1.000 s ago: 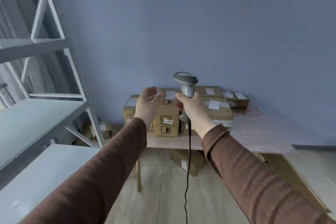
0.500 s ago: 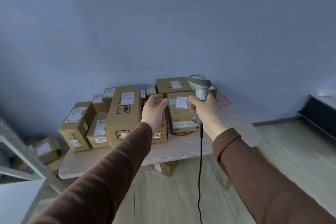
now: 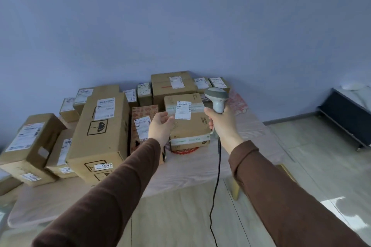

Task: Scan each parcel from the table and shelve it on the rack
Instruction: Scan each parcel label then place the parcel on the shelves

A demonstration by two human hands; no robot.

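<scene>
Both hands nearer parcels than half second ago. Left hand [image 3: 160,127] relaxed, empty, just beside labelled parcel [image 3: 187,120] on tabletop [image 3: 192,168]. Right hand [image 3: 221,124] grips scanner [image 3: 216,99], parcel between hands.

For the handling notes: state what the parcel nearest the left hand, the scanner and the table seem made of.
Parcel: brown corrugated cardboard, matte, taped seams, paper label. Scanner: grey moulded plastic, apparently, smooth with slight sheen. Table: pale wood or wood-look laminate, grain visible; which, unclear.

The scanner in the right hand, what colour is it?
Light grey, with a black cord hanging down; the scanner shows clearly in the head view.
</scene>
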